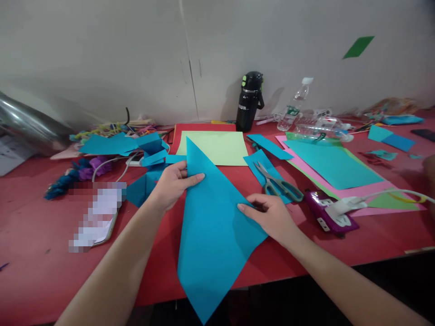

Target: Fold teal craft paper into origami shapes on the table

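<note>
A large sheet of blue paper (214, 226) is held up at a tilt, its lower corner hanging past the table's front edge. My left hand (173, 183) pinches its left edge near the top, thumb on the front face. On the slanted upper right edge, my right hand (268, 213) grips the same sheet between thumb and fingers. Just beyond my right hand, scissors (280, 183) with grey-green handles lie partly opened on a blue paper piece (256, 165). Behind the held sheet rests a pale green sheet (217, 147).
A phone (102, 217) lies left, near blue paper scraps (108, 144). On the right are a purple power strip (326, 213) with a plugged-in charger and stacked coloured paper (336, 165). A black bottle (249, 102) and clear plastic bottles (295, 106) stand or lie by the wall.
</note>
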The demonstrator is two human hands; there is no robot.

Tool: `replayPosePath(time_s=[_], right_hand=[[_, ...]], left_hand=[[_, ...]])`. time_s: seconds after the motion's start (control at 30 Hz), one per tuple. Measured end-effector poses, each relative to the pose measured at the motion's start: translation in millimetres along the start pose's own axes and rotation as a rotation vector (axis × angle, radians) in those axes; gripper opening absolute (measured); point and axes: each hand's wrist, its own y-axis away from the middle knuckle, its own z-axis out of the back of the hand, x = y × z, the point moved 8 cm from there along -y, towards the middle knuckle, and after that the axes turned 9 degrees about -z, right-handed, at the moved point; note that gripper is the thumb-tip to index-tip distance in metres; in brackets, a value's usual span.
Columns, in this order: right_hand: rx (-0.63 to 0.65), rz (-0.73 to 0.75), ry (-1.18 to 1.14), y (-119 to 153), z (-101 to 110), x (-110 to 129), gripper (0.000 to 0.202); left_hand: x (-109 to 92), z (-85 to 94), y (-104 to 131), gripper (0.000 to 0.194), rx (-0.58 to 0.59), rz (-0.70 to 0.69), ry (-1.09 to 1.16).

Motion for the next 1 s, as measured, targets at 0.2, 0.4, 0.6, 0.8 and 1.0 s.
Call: replayPosePath(time_s=[0.2,0.4,0.6,0.8,1.0], right_hand=[[0.036,0.023,0.032,1.6,-2.6,-2.1,0.031],[0.082,-0.009,0.016,-0.8,-5.3,-4.2,0.032],[0.162,-0.032,0.009,-0.3,-11.0,-3.0,0.032],[0.262,-0.047,0.051,1.6,-13.7,-1.7,0.033],[0.216,-0.095,-0.113,-8.8,-4.0,7.1,0.043]], left_hand=[[-5.3,14.9,-4.2,0.025,-0.151,-0.086,0.081],[-7.0,20.3,-2.9,0.029,-0.217,-0.111,0.075],[-9.6,27.6,-1.8,0.035,-0.32,-0.106,0.108],[-10.3,26.7,-0.6,0.028,-0.328,-0.145,0.038],[-9.6,-1.8,5.0,0.031,-0.18,-0.162,-0.184]])
